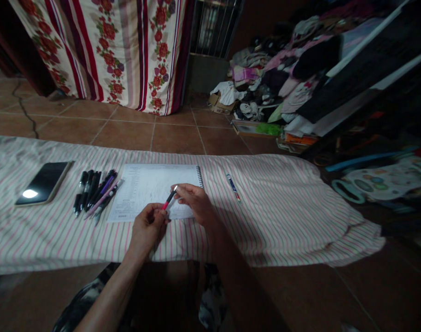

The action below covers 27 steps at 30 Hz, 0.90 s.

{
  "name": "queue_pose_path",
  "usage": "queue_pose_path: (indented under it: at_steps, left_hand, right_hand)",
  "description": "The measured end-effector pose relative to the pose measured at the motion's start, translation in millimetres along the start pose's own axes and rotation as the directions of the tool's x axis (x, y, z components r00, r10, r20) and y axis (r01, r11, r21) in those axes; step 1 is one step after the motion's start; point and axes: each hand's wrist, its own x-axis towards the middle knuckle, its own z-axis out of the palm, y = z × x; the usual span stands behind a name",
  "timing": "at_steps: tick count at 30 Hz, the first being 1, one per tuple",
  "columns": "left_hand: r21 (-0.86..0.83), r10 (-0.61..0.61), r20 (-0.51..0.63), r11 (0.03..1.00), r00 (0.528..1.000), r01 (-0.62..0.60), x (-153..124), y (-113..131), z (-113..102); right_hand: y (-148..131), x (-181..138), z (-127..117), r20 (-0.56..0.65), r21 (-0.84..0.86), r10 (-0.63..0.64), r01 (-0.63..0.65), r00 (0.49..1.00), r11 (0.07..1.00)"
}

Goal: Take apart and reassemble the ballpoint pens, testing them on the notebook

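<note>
Over the lower part of a spiral-bound notebook (155, 182), I hold a slim pink and black pen (169, 198) at a slant, its bright whitish end pointing up and right. My left hand (149, 225) is closed round the pink lower part. At the upper end, the fingers and thumb of my right hand (193, 199) are closed about the black part, close to the whitish end. Left of the notebook lies a bunch of several pens (93, 191), mostly black, with purple and pink ones among them. A blue, white and red pen (233, 188) lies apart on the right.
A phone (44, 183) rests at the left on a striped cloth (286, 207) that covers the low surface. Beyond are a tiled floor (172, 133), a flowered curtain (127, 55) and a heap of clothes (262, 83). A dark frame with pale bars stands at the right.
</note>
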Motion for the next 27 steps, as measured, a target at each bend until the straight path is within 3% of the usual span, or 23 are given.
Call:
queue_pose_path:
  at_steps: [5, 16, 27]
  left_hand:
    - [0.003, 0.004, 0.007, 1.0, 1.0, -0.004, 1.1, -6.1, -0.9]
    - [0.29, 0.124, -0.065, 0.952, 0.99, -0.1, -4.0, 1.3, 0.6]
    - [0.332, 0.139, -0.067, 0.937, 0.988, -0.11, -4.6, 1.1, 1.6]
  right_hand:
    - [-3.8, -1.3, 0.4, -0.024, -0.014, 0.011, -0.011, 1.0, 1.0]
    - [-2.1, 0.5, 0.3, -0.045, 0.002, 0.033, -0.033, 0.998, 0.999]
    - [-2.1, 0.6, 0.0, -0.024, -0.025, 0.01, -0.011, 1.0, 1.0]
